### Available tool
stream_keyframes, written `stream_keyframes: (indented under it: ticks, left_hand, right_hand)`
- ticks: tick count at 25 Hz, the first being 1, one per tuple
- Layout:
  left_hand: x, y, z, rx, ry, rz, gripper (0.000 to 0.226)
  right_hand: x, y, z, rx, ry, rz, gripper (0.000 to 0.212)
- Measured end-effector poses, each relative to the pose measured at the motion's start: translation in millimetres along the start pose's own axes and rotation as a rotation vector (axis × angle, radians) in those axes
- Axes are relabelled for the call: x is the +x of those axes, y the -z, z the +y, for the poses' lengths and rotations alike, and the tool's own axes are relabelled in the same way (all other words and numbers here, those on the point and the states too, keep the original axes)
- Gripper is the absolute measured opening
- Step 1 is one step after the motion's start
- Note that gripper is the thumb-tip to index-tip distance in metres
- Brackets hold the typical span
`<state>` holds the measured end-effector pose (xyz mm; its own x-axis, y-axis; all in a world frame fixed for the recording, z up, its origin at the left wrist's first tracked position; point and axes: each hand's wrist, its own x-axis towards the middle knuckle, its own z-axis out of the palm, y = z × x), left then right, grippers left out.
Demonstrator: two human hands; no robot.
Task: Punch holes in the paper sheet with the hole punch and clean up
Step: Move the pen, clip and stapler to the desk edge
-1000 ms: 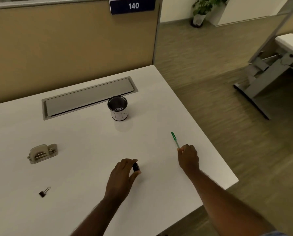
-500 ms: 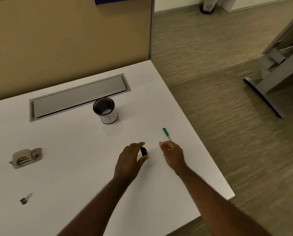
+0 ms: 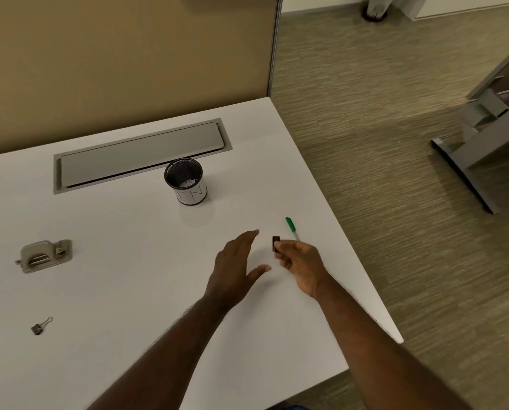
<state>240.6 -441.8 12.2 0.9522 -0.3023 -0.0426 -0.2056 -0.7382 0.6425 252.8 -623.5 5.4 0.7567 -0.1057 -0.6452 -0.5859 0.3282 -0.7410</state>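
The grey hole punch point(image 3: 44, 255) lies flat on the white desk point(image 3: 129, 291), far left of both hands. No paper sheet is in view. My right hand point(image 3: 302, 263) pinches a small black object point(image 3: 276, 243) at its fingertips. A green pen point(image 3: 291, 226) sticks out from behind the same hand. My left hand point(image 3: 235, 266) hovers just left of the black object, fingers spread and holding nothing.
A black mesh cup point(image 3: 185, 182) with white scraps inside stands behind the hands. A grey cable-tray lid point(image 3: 140, 155) is set into the desk at the back. A small binder clip point(image 3: 41, 326) lies front left. The desk's right edge point(image 3: 365, 276) runs close to my right hand.
The small black object has passed from my left hand's fingertips to my right hand. My left hand has opened, and my right hand has moved left toward it.
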Motion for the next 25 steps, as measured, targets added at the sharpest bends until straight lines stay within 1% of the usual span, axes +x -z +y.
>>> stream_keyframes:
  ticks: [1, 3, 4, 5, 6, 9, 13, 14, 16, 18, 20, 22, 25]
  left_hand:
    - [-6, 2, -7, 0.008, 0.015, 0.007, 0.072]
    - [-22, 7, -25, 0.015, 0.058, 0.039, 0.066]
    - [-32, 10, -35, 0.015, 0.085, 0.054, 0.062]
    - [-42, 13, -44, 0.017, 0.110, 0.064, 0.059]
    - [-52, 16, -52, 0.021, 0.130, 0.074, 0.058]
    - [-79, 25, -72, 0.039, 0.177, 0.097, 0.056]
    - [-117, 41, -98, 0.037, 0.238, 0.135, 0.054]
    - [-129, 47, -105, 0.032, 0.257, 0.149, 0.053]
    - [-153, 61, -117, 0.022, 0.296, 0.176, 0.052]
    - [-180, 76, -131, 0.022, 0.344, 0.213, 0.051]
    - [-214, 93, -151, 0.018, 0.420, 0.255, 0.051]
    - [-246, 110, -174, 0.018, 0.492, 0.292, 0.050]
    - [-293, 142, -213, 0.068, 0.587, 0.352, 0.046]
  right_hand:
    - [6, 4, -3, -0.122, 0.075, 0.145, 0.006]
    - [20, 15, -10, -0.439, 0.229, 0.453, 0.017]
    - [25, 19, -11, -0.612, 0.290, 0.560, 0.019]
    - [29, 22, -11, -0.740, 0.328, 0.611, 0.019]
    - [31, 24, -9, -0.805, 0.345, 0.623, 0.019]
    - [37, 25, -2, -0.841, 0.365, 0.601, 0.020]
    - [27, 26, 2, -0.864, 0.423, 0.617, 0.034]
    - [21, 23, 5, -0.877, 0.458, 0.634, 0.035]
    - [6, 11, 13, -0.938, 0.572, 0.644, 0.030]
    - [-12, -16, 30, -1.016, 0.699, 0.542, 0.025]
    - [-34, -63, 58, -1.060, 0.774, 0.328, 0.019]
    - [-55, -117, 91, -1.104, 0.785, 0.091, 0.017]
    - [-82, -204, 140, -1.176, 0.754, -0.229, 0.025]
